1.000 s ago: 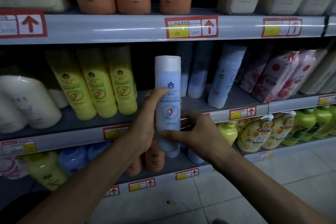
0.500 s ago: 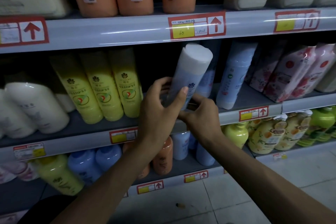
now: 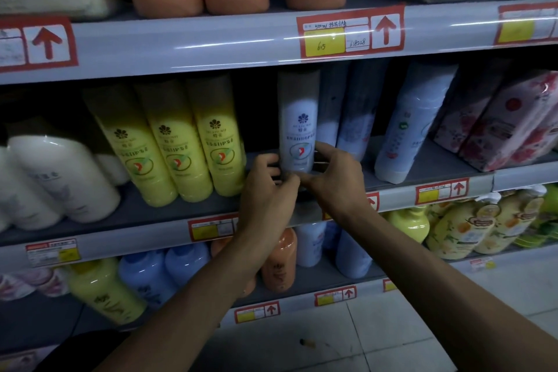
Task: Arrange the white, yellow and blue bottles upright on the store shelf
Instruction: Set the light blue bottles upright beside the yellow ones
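The long grey metal store shelf (image 3: 422,166) runs across the middle, with red and yellow price tags on its front edge. At about 9 o'clock lie fat white plastic bottles (image 3: 60,178), tipped over on their sides. Next to them, at about 10 o'clock, three tall yellow plastic bottles (image 3: 178,154) stand side by side, leaning a little to the left. Right in the middle stands the tall pale blue plastic bottle with a white cap (image 3: 297,127), in the gap between the yellow bottles and more pale blue bottles (image 3: 356,118) at about 1 o'clock. The blue bottle looks straight up, and its bottom seems to be on the shelf, though the fingers hide it. The left hand (image 3: 268,187) is curled around the low left side of the blue bottle. The right hand (image 3: 335,175) is curled around the low right side, with the thumb on the front. Both hands hold the bottle near its bottom and nothing else. To do this step well, I think the hands should press the bottle flat onto the shelf, turn the label to face out, slide it close to the other blue bottles, and then let go slowly so it does not tip.
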`<state>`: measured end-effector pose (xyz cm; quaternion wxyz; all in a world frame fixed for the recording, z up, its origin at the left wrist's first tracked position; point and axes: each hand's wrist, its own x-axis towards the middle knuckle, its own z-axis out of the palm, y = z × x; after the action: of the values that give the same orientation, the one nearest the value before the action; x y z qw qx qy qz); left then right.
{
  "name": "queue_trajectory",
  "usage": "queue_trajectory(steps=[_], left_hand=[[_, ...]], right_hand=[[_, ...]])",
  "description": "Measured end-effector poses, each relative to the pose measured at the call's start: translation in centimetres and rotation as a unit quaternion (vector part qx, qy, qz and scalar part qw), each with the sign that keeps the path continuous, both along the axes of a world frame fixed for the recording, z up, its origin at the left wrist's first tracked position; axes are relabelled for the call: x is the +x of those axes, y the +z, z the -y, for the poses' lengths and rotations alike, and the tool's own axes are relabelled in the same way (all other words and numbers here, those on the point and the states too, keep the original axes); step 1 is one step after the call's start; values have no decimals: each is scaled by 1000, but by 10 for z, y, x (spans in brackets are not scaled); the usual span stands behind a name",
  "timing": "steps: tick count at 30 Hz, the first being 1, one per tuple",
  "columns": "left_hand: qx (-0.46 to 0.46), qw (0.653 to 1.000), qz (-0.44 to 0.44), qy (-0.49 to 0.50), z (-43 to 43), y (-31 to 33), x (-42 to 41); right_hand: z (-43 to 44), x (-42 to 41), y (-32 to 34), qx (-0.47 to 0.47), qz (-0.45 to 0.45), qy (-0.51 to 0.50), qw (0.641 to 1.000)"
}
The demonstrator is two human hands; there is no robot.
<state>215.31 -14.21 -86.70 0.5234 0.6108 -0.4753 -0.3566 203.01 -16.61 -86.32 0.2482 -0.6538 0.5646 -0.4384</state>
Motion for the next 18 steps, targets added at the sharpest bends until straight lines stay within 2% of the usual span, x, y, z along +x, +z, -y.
queue_trajectory(steps=[5,8,11,18], left_hand=[[55,998,38,5,5,1,2],[75,995,66,-9,3,1,0],[78,993,85,-10,6,1,0],[70,997,35,-14,24,0,3]], right_hand=[[-2,1,2,62,2,-28,998],[-4,-3,-6,124,41,-45,990],[2,-2,-11,133,55,-41,989],[16,7,-15,159,113,-1,981]])
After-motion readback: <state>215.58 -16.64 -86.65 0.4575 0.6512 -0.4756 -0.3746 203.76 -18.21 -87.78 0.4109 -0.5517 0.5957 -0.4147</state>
